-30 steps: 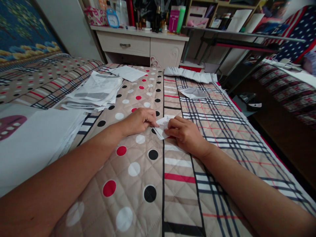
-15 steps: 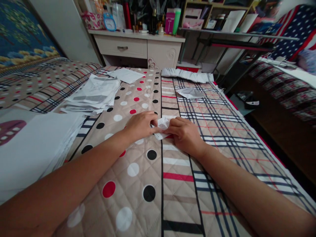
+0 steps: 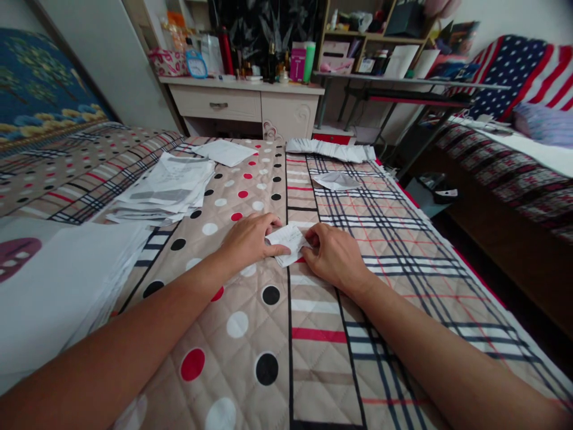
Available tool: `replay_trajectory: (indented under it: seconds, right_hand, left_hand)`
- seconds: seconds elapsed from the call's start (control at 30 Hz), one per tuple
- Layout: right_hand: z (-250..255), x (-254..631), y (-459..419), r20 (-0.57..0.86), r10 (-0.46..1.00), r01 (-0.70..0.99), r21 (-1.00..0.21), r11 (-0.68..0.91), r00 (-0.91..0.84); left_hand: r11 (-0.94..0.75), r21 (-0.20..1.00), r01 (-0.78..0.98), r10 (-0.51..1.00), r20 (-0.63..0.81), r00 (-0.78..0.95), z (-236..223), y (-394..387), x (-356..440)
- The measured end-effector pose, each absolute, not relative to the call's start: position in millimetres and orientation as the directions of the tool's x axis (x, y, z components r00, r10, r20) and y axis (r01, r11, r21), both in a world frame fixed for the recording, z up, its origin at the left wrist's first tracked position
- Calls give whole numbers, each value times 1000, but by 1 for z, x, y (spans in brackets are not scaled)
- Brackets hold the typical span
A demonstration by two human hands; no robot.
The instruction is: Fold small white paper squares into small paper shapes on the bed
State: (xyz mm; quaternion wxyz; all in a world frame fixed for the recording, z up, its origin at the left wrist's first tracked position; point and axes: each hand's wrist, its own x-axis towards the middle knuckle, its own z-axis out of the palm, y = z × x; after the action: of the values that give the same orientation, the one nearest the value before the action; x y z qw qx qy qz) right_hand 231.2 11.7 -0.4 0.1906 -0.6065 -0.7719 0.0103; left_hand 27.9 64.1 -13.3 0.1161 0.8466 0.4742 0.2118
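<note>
Between my two hands a small folded piece of white paper (image 3: pixel 292 240) with faint markings lies on the patterned quilt (image 3: pixel 313 358). My left hand (image 3: pixel 251 236) grips its left edge, the thumb flat on top and the fingers curled at the far side. At the right edge, my right hand (image 3: pixel 335 254) pinches the paper between thumb and bent fingers. Further off to the right lies a folded paper piece (image 3: pixel 336 181), and behind it a long pleated paper strip (image 3: pixel 330 150).
To the left are a stack of printed sheets (image 3: pixel 163 185), a pile of large white paper (image 3: pixel 76 269) and a loose white sheet (image 3: pixel 224 152). A white dresser (image 3: pixel 215 104) with bottles stands beyond the bed. At right is a sofa (image 3: pixel 487 158) with a flag-patterned cover.
My thumbs have drawn apart, and more of the paper's top face shows between them. The whole scene sits slightly lower as the camera view has shifted.
</note>
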Motion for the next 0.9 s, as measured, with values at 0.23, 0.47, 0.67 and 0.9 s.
replay_trajectory:
  seconds: [0.23, 0.47, 0.67, 0.9]
  right_hand:
    - [2, 232, 12, 251, 954, 869, -420, 261, -165]
    - [-2, 228, 16, 224, 968, 514, -820, 251, -116]
    - [-7, 227, 19, 138, 988, 194, -970, 149, -73]
    - [-8, 228, 20, 121, 991, 170, -977, 129, -57]
  left_hand:
    - [-415, 571, 708, 904, 168, 394, -20, 64, 27]
    - [-279, 840, 466, 955, 191, 227, -10, 56, 37]
    - [-343, 805, 484, 939, 302, 162, 0, 50, 41]
    - [-322, 860, 396, 946, 278, 165, -5, 53, 40]
